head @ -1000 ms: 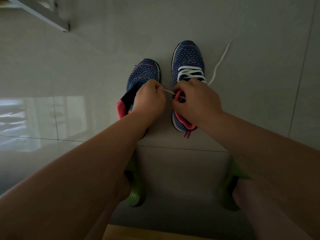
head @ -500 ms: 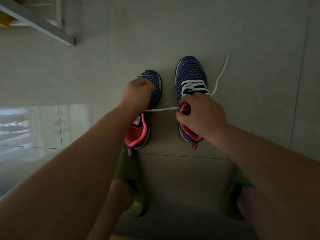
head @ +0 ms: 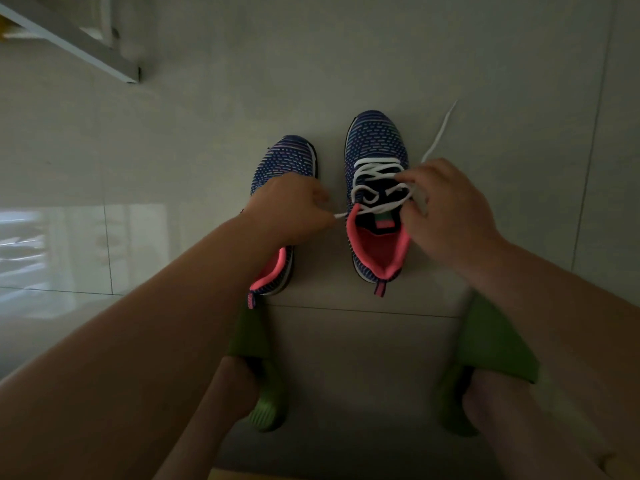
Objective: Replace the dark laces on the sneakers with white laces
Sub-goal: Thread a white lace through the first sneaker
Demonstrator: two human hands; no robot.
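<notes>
Two blue knit sneakers with pink collars stand side by side on the grey tiled floor. The right sneaker point(head: 375, 150) carries a white lace point(head: 372, 168) crossed through its eyelets. My left hand point(head: 291, 206) hovers over the left sneaker point(head: 284, 157) and pinches one end of that lace, pulled taut to the left. My right hand point(head: 446, 209) is at the right side of the right sneaker, its fingers curled on the lace near the upper eyelets. The lace's other end point(head: 440, 133) trails up to the right across the floor. The left sneaker's eyelets are hidden by my hand.
My feet in green slippers point(head: 266, 410) point(head: 495, 344) rest on the floor just behind the sneakers. A white frame bar point(head: 86, 46) runs across the far left corner. A bright reflection lies on the tiles at the left.
My right hand shifted from the tongue to the right side of the right sneaker, uncovering its pink collar. My left hand dropped lower over the left sneaker, still pulling the lace end.
</notes>
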